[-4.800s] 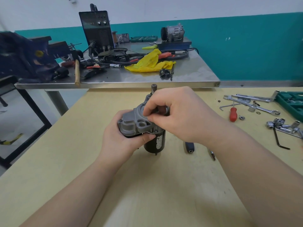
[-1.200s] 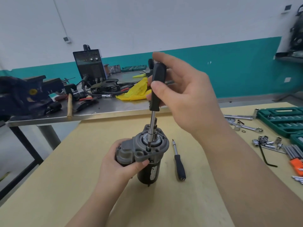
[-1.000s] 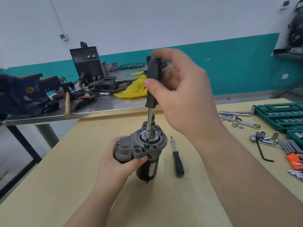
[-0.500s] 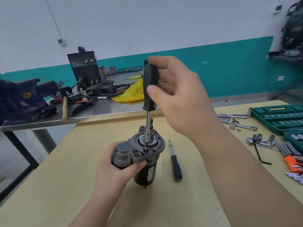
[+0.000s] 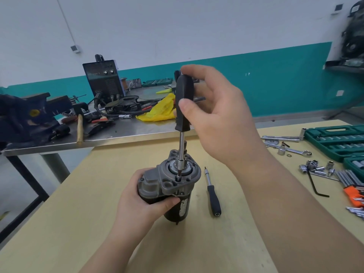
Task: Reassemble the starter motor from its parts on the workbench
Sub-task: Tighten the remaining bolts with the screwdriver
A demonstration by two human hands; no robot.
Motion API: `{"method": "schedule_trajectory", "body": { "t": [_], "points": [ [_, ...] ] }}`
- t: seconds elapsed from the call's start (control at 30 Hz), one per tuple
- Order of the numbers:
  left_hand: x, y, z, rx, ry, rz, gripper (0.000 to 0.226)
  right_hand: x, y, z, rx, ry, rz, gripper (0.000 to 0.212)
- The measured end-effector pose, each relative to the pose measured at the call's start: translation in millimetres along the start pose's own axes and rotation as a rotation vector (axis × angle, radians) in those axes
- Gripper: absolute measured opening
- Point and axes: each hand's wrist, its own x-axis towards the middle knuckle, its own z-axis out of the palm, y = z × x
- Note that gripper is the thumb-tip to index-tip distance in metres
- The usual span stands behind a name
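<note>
The starter motor (image 5: 171, 186) stands upright on the wooden workbench (image 5: 98, 203), grey nose housing on top of its black body. My left hand (image 5: 137, 201) grips it from the left, thumb under the housing. My right hand (image 5: 214, 113) holds a black-handled screwdriver (image 5: 183, 103) upright by thumb and fingertips. Its bit sits on a screw (image 5: 178, 177) in the housing flange, just in front of the shaft.
A second black screwdriver (image 5: 213, 196) lies right of the motor. Wrenches, sockets (image 5: 313, 168), hex keys (image 5: 352, 186) and green socket cases (image 5: 334, 138) fill the right side. Behind stands a steel table (image 5: 118, 133) with a vise, welder, hammer and yellow rag.
Earlier my right hand's fingers worked at the top of the housing with no tool. Now it holds the screwdriver on the screw; over the last second its fingers shift on the handle.
</note>
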Motion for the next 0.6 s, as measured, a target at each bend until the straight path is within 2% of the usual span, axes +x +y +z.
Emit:
{"method": "schedule_trajectory", "body": {
  "t": [0.2, 0.4, 0.6],
  "points": [
    [0.7, 2.0, 2.2, 0.006, 0.014, -0.002, 0.073, -0.7, 2.6, 2.6, -0.080, 0.076, -0.030, 0.043],
    [-1.1, 5.3, 2.1, -0.007, 0.013, -0.017, 0.073, 0.7, 1.2, 0.2, 0.093, 0.038, 0.034, 0.035],
    [-1.3, 7.0, 2.0, -0.021, 0.012, -0.026, 0.070, -0.1, 2.3, 2.2, -0.026, 0.089, -0.025, 0.034]
  ]
}}
